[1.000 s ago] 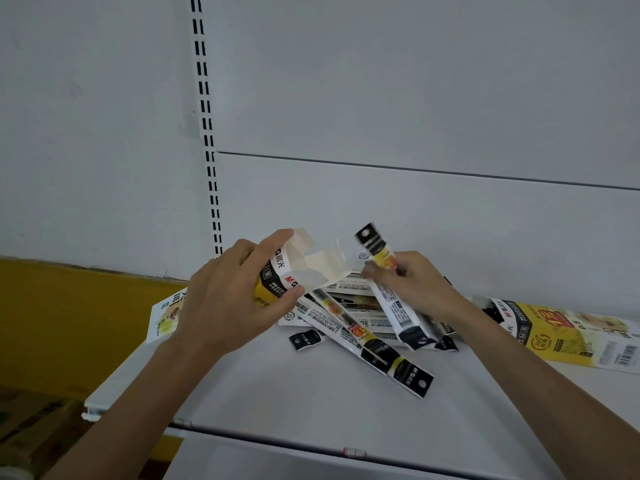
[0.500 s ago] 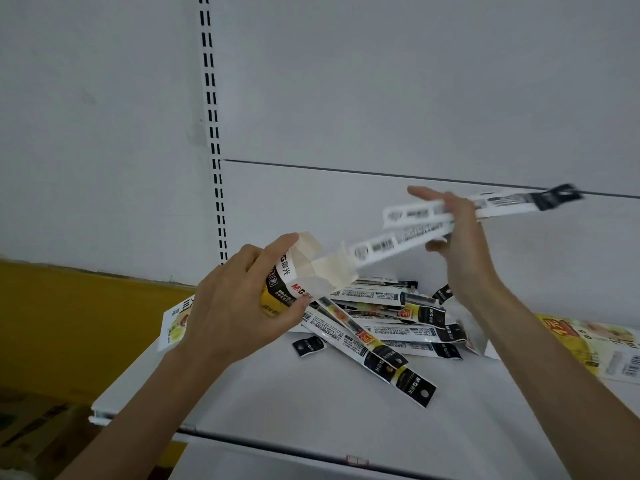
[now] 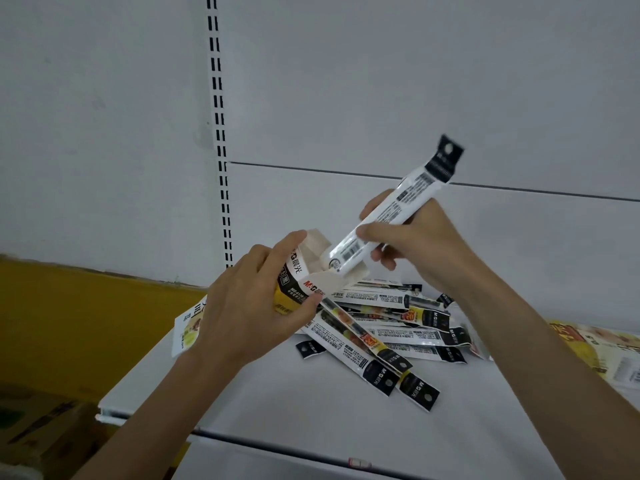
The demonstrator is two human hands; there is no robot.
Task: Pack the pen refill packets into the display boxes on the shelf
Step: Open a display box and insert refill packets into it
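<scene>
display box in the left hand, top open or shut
Open: the display box has its top flaps spread, and the packet has its lower end at the mouth.

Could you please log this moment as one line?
left hand: holds open display box | right hand: grips pen refill packet, lower end at box mouth | rest: packet pile on shelf

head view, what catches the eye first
At centre, the right hand grips a white refill packet with a black tab, its lower end in the open top of a white, black and yellow cardboard box held by the left hand. Similar packets lie piled on the white shelf.
</scene>
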